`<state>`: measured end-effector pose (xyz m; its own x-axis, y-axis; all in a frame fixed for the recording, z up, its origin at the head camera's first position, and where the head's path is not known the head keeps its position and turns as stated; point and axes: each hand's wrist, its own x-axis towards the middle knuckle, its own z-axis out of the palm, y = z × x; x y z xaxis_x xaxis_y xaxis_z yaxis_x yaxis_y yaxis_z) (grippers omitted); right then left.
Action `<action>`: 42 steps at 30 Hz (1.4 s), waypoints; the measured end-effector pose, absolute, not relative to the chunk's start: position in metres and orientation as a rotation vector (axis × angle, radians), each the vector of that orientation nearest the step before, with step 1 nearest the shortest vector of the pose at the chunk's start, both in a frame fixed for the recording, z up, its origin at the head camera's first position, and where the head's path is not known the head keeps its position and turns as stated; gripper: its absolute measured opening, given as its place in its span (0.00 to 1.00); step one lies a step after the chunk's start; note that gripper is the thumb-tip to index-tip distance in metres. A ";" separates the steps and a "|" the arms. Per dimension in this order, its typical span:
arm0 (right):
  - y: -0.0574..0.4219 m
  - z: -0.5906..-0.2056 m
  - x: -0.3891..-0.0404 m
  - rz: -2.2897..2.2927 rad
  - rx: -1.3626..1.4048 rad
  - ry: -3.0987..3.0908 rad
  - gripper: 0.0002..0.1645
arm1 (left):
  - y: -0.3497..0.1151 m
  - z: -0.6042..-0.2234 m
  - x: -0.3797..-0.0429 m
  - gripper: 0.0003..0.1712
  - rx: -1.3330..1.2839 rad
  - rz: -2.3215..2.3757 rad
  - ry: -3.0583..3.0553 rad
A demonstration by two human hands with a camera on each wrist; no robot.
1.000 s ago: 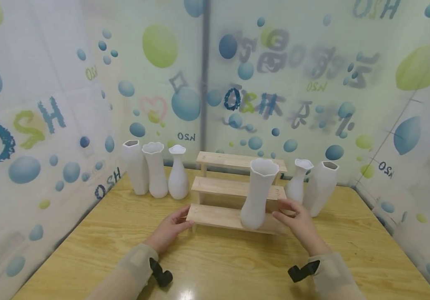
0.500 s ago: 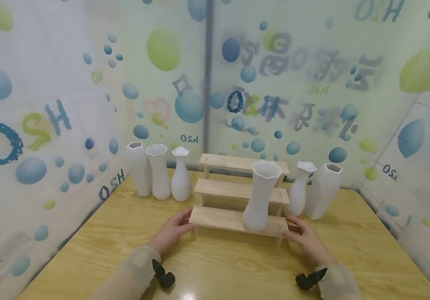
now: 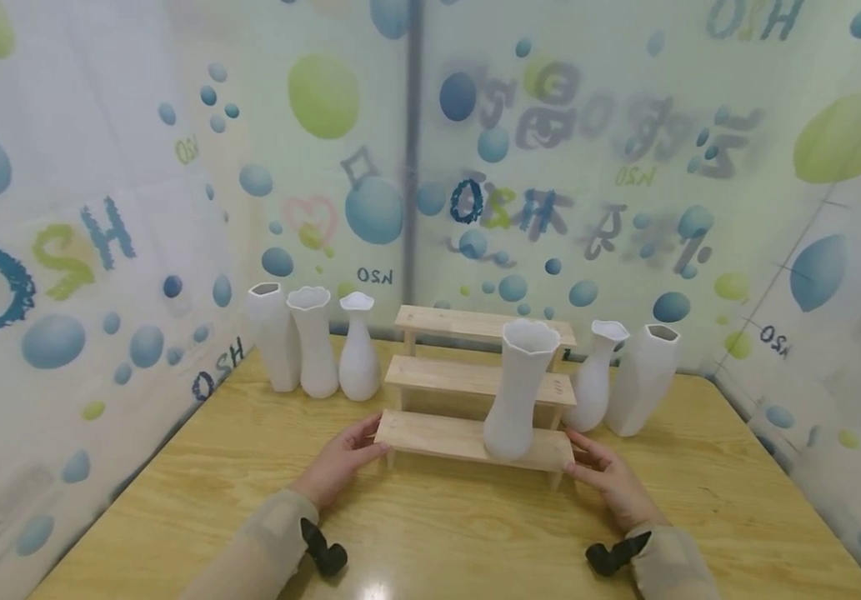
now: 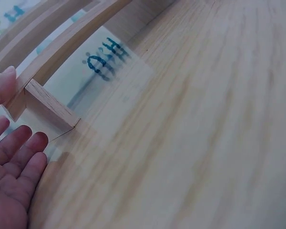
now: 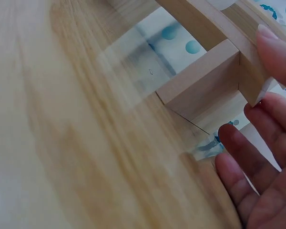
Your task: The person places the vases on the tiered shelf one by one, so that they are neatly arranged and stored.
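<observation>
A three-tier wooden display stand stands on the table, its bare steps rising toward the back. A white vase with a wavy rim is upright on the right part of the lowest step. At that step's left end, my left hand holds the corner between thumb and index finger, the other fingers loosely bent below. My right hand holds the right end likewise; in the right wrist view its thumb lies along the board's edge and the index fingertip meets the corner from beneath.
Left of the stand stand a faceted vase, a wavy-rimmed vase and a slim-necked vase. To the right are another slim-necked vase and another faceted vase. Printed curtains surround the wooden table.
My right hand has moved from beside the vase down to the right end of the lowest step and taken hold there. My left hand stays at the left end.
</observation>
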<state>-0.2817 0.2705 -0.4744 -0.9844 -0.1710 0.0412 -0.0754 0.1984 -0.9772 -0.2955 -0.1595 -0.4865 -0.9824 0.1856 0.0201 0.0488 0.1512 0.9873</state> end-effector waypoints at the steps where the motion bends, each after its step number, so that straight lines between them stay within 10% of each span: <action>1: 0.271 -0.475 -0.282 -1.930 -0.256 2.368 0.39 | -0.160 -0.486 -0.295 0.38 0.229 1.988 2.289; 18: 0.271 -0.484 -0.285 -1.971 -0.226 2.375 0.39 | -0.220 -0.447 -0.325 0.31 -0.419 2.315 2.579; 42: 0.271 -0.484 -0.286 -1.995 -0.190 2.358 0.38 | -0.270 -0.406 -0.381 0.55 -0.743 2.140 2.726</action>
